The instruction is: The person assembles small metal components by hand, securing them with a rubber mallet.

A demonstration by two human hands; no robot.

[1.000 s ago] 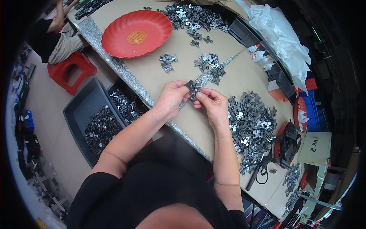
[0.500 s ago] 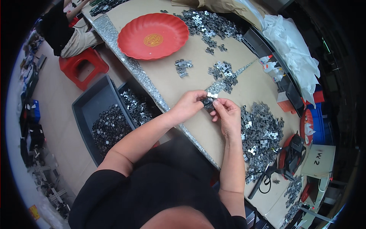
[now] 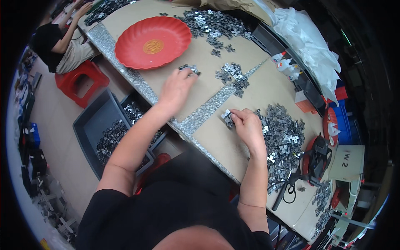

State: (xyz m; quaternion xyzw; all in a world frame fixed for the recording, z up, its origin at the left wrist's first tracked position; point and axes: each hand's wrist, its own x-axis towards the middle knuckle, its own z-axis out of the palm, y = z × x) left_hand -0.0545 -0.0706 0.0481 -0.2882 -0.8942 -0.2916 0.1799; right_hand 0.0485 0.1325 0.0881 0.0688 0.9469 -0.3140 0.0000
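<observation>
My left hand (image 3: 177, 90) reaches over the table with its fingers curled down at a small group of metal clips (image 3: 192, 68) below the red plate; what lies between the fingertips is hidden. Small shiny metal clips (image 3: 227, 118) are pinched between the thumb and fingers of my right hand (image 3: 248, 128), just above the cardboard-coloured table surface. Beside that hand, on its right, spreads a large heap of similar grey metal clips (image 3: 283, 133). A smaller cluster of clips (image 3: 233, 75) sits farther off, between the two hands.
A red scalloped plate (image 3: 175, 46) stands at the table's far left. More clips (image 3: 216, 23) lie at the back, near glue bottles (image 3: 284, 65). A grey bin (image 3: 89, 139) of dark parts stands left of the table. A black-handled tool (image 3: 287, 187) lies right. Another person (image 3: 52, 41) sits far left.
My hands, together over the clips before, are now apart. The left has moved away to the small group near the red plate; the right keeps hold of clips. The whole view has shifted slightly.
</observation>
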